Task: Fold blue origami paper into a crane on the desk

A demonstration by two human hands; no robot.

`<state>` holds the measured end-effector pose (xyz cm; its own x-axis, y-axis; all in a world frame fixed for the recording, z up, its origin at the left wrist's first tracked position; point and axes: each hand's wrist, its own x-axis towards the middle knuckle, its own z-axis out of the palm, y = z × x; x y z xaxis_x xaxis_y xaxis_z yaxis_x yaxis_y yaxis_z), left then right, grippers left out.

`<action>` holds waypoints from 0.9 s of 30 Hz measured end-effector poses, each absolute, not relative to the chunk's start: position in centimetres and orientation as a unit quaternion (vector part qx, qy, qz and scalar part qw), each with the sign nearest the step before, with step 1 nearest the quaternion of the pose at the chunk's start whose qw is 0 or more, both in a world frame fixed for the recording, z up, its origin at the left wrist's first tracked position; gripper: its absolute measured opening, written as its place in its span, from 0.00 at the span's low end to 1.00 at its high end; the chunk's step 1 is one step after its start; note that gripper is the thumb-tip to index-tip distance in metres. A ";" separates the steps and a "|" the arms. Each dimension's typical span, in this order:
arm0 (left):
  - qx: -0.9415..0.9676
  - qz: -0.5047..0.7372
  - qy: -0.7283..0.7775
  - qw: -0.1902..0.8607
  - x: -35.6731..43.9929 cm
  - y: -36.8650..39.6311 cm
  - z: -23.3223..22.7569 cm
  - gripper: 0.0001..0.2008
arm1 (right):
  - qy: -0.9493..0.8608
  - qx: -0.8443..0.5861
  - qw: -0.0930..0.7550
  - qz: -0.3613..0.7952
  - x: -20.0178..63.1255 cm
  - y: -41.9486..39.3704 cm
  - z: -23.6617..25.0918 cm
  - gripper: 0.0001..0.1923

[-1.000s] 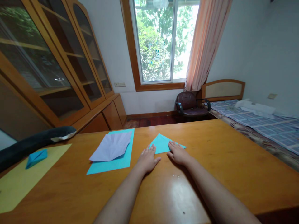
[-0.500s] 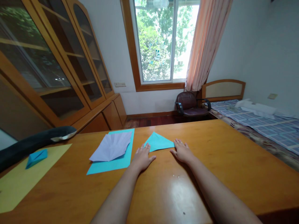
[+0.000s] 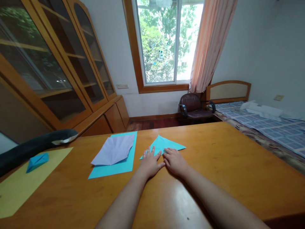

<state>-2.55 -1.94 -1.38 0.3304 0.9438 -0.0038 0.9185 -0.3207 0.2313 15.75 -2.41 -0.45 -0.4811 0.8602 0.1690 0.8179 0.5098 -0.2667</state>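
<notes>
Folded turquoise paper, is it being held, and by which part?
Not gripped: the left hand and right hand rest fingers along the near edge of the folded turquoise paper.

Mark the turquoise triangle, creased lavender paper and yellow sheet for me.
Turquoise triangle (image 3: 164, 143): head view, middle of its uncovered face.
Lavender paper (image 3: 114, 149): head view, its creased middle.
Yellow sheet (image 3: 29, 184): head view, bare middle part.
</notes>
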 end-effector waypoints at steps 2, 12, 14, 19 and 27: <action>0.817 0.067 0.564 0.097 -2.4 -2.0 -1.4 0.34 | -0.863 -0.481 0.132 0.081 15.6 -2.6 -0.4 0.16; 0.832 0.068 0.543 0.094 -1.2 -2.7 -1.0 0.29 | -0.849 -0.499 0.146 0.090 15.5 -2.2 -0.4 0.19; 0.828 0.070 0.549 0.093 -1.2 -2.7 -0.8 0.29 | -0.847 -0.506 0.141 0.085 15.5 -2.3 -0.4 0.19; 0.817 0.049 0.570 0.070 -1.1 -3.0 0.3 0.27 | -0.828 -0.543 0.127 0.060 16.0 -2.1 -0.1 0.16; 0.774 -0.017 0.633 0.016 -1.2 -3.7 2.0 0.22 | -0.757 -0.645 0.100 0.042 17.5 -1.3 0.1 0.18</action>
<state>-1.22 -3.73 1.95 0.1984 0.9791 -0.0455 0.9801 -0.1985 0.0032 17.52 -1.28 0.08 -0.1489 0.9840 0.0975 0.9672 0.1654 -0.1927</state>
